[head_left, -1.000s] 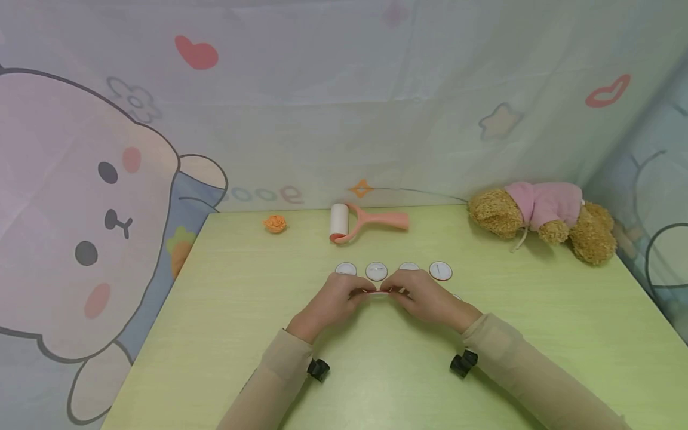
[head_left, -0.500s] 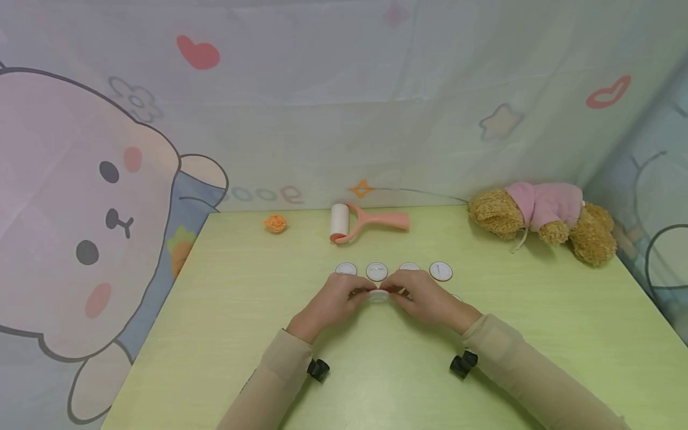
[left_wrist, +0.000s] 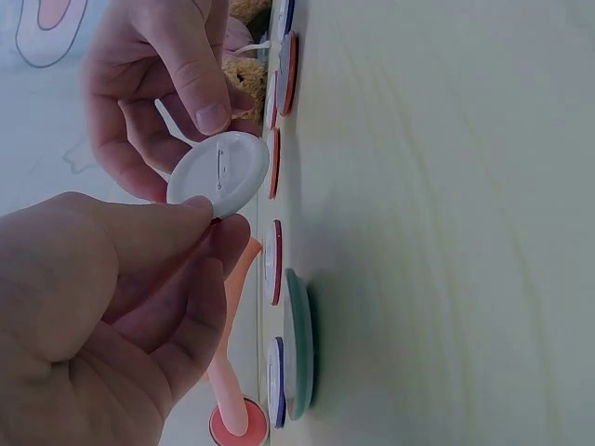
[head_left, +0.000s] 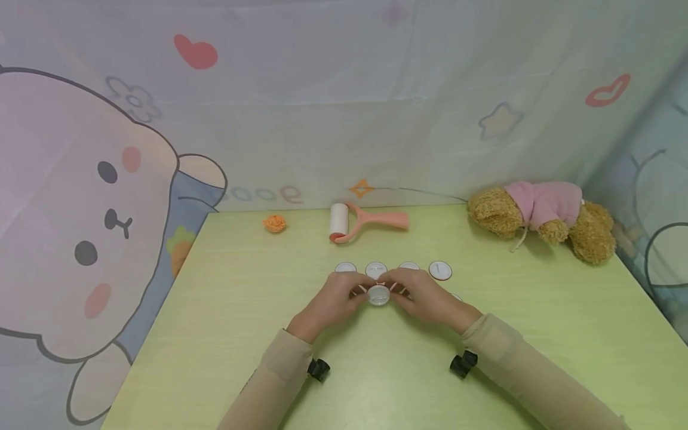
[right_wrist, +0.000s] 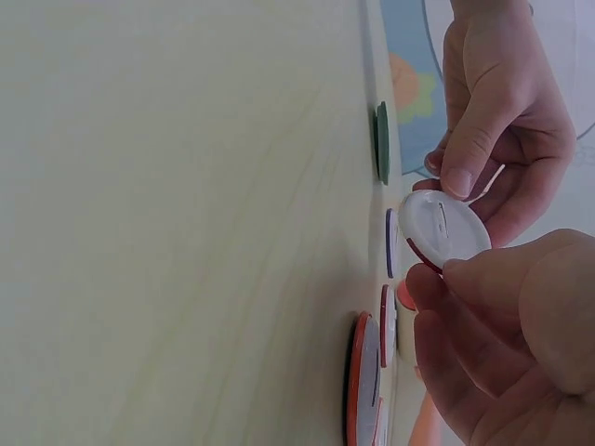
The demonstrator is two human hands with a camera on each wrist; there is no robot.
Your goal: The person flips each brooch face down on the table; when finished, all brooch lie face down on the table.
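Observation:
Both hands hold one round pin badge (head_left: 378, 295) just above the table, its white back with the pin turned toward the head camera. My left hand (head_left: 335, 295) pinches one edge between thumb and fingers; my right hand (head_left: 424, 295) pinches the opposite edge. In the left wrist view the badge's clasp pin (left_wrist: 221, 165) lies along the middle of its back. Beyond the hands, a row of badges lies pin side up, among them a right-hand one (head_left: 440, 270) and a middle one (head_left: 376, 270). A green-edged badge (left_wrist: 299, 344) and an orange-edged badge (right_wrist: 364, 381) lie nearer the hands.
A lint roller (head_left: 371, 221) with a pink handle lies at the back of the table (head_left: 242, 334). Left of it is a small orange crumpled ball (head_left: 275, 224). A teddy bear (head_left: 543, 218) in pink lies at the back right, against the printed curtain (head_left: 322, 119).
The badge between the fingers has tilted from nearly edge-on to showing its white back. Both hands stay in almost the same place; the things on the table have not moved.

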